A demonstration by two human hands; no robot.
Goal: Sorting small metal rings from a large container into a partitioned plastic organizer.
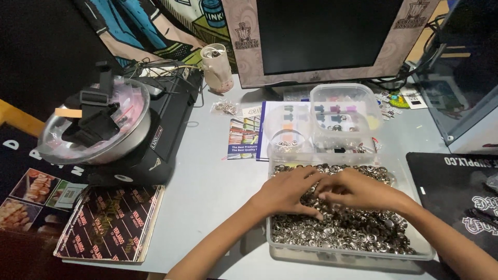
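A clear plastic tray at the front of the grey desk is full of small silver metal rings. My left hand lies palm down on the rings at the tray's left side, fingers spread. My right hand rests beside it on the pile, fingers bent with the tips together at the rings; whether it pinches one I cannot tell. The two hands touch at the fingertips.
Behind the tray stand a small round clear tub with a few rings and a clear lidded box. A dark monitor is at the back, a black machine with a metal bowl at left, a black mat at right.
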